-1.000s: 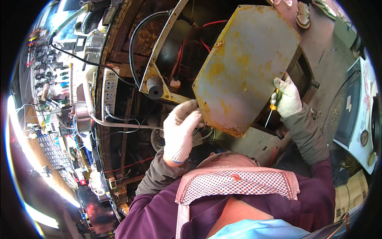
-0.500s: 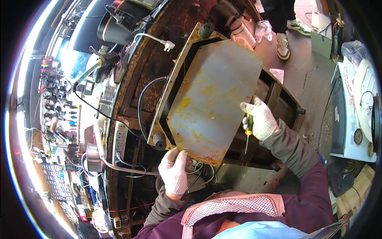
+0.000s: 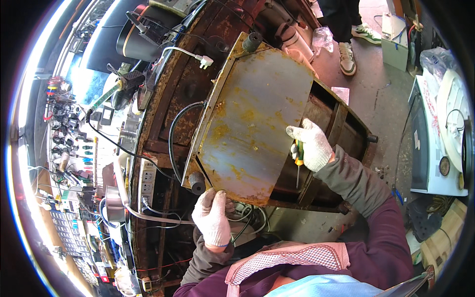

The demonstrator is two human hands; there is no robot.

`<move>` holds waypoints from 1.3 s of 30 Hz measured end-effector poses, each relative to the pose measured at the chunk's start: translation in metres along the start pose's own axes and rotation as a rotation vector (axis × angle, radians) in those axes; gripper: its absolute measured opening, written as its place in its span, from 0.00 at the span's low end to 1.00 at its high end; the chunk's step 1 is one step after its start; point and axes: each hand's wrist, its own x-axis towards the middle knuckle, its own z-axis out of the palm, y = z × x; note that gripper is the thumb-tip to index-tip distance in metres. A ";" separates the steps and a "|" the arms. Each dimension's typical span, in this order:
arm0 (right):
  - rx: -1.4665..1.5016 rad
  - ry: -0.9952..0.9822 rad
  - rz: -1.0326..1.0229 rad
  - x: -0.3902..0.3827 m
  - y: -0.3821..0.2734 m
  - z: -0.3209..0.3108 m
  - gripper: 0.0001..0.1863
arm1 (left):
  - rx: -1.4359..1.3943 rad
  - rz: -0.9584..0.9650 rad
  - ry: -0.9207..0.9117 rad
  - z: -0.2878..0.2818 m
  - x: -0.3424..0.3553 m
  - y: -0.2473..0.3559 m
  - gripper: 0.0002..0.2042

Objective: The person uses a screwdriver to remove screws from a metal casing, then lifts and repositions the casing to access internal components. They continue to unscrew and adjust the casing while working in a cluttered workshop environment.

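Observation:
A grey metal panel (image 3: 247, 133) with yellow-brown stains and cut corners lies over a rusty metal frame (image 3: 341, 116) with dark rubber feet. At the near left corner, beside one rubber foot (image 3: 197, 183), my gloved left hand (image 3: 213, 220) is closed on the panel's near edge; part of its fingers is hidden. My gloved right hand (image 3: 315, 147) is at the panel's right edge, thumb extended toward it. Its curled fingers hold a screwdriver (image 3: 299, 158) with a yellow and dark handle, the thin shaft pointing toward me.
On the left stands a worn wooden cabinet (image 3: 170, 99) with a power strip (image 3: 148, 180) and a white plug (image 3: 205, 62). A black cable (image 3: 173, 133) loops beside the frame. Another person's shoes (image 3: 348, 59) are at the far right, and a white appliance (image 3: 430, 143) stands right.
The panel has shifted left and toward me, covering most of the dark gap along the frame's left side. Both hands moved slightly left with it; the screwdriver stayed in my right hand.

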 end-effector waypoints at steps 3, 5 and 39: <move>0.006 -0.004 -0.028 0.001 0.004 -0.001 0.21 | -0.016 0.008 -0.001 -0.003 0.001 -0.005 0.07; 0.060 0.000 -0.048 -0.002 0.006 -0.001 0.21 | -0.013 0.013 -0.007 -0.005 0.001 -0.008 0.06; -0.003 0.064 -0.099 -0.001 0.008 0.021 0.15 | 0.282 0.133 -0.001 -0.005 0.009 0.014 0.06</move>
